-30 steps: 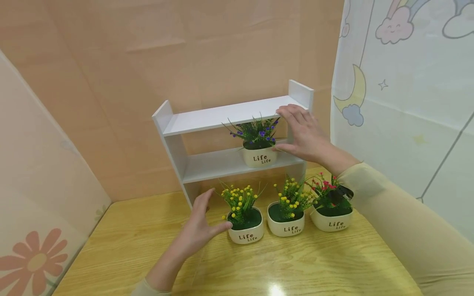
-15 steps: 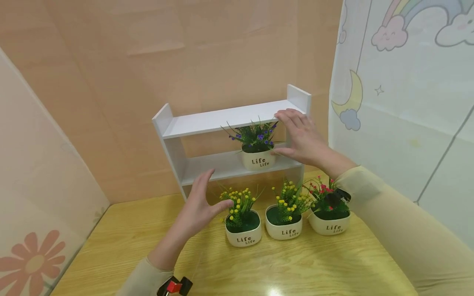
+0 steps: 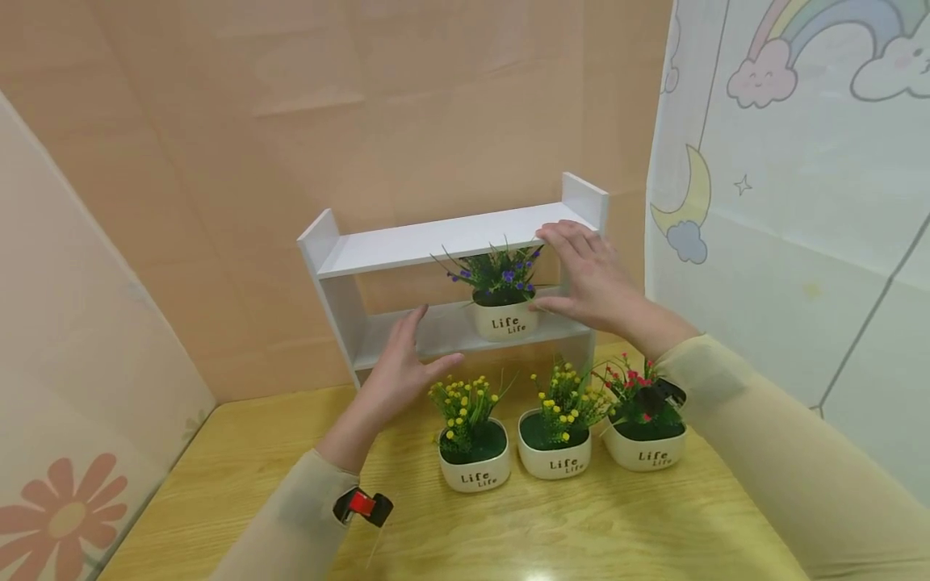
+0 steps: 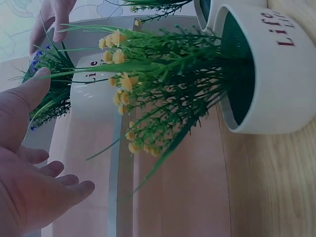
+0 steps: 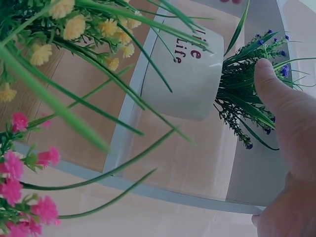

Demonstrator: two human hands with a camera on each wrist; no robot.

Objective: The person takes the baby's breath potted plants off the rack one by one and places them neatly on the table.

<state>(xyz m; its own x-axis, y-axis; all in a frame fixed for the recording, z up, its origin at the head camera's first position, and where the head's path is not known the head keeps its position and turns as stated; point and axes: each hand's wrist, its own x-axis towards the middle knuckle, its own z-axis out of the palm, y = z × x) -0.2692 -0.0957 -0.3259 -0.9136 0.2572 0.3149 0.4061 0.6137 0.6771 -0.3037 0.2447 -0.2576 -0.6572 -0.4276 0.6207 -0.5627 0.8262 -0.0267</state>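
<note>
A cream pot of purple flowers [image 3: 504, 323], lettered "Life", stands on the middle shelf of a white rack [image 3: 429, 238]. Beside its right side is my right hand [image 3: 599, 278], thumb at the pot's rim and fingers stretched up to the top shelf's front edge. In the right wrist view, the thumb [image 5: 269, 79] overlaps the purple flowers. My left hand [image 3: 400, 367] hovers with thumb and fingers spread in front of the middle shelf, left of the purple pot and above the left yellow-flowered pot [image 3: 475, 472]. Nothing is in its grasp.
On the wooden table [image 3: 291, 452], in front of the rack, a second yellow-flowered pot [image 3: 555, 460] and a pink-flowered pot [image 3: 643, 456] stand in a row with the left one. A peach backdrop [image 3: 436, 105] hangs behind, and a patterned white sheet [image 3: 785, 266] at the right.
My left hand has risen from beside the left yellow-flowered pot toward the middle shelf, nearer the purple-flowered pot. My right hand stays by that pot. The head view has shifted slightly.
</note>
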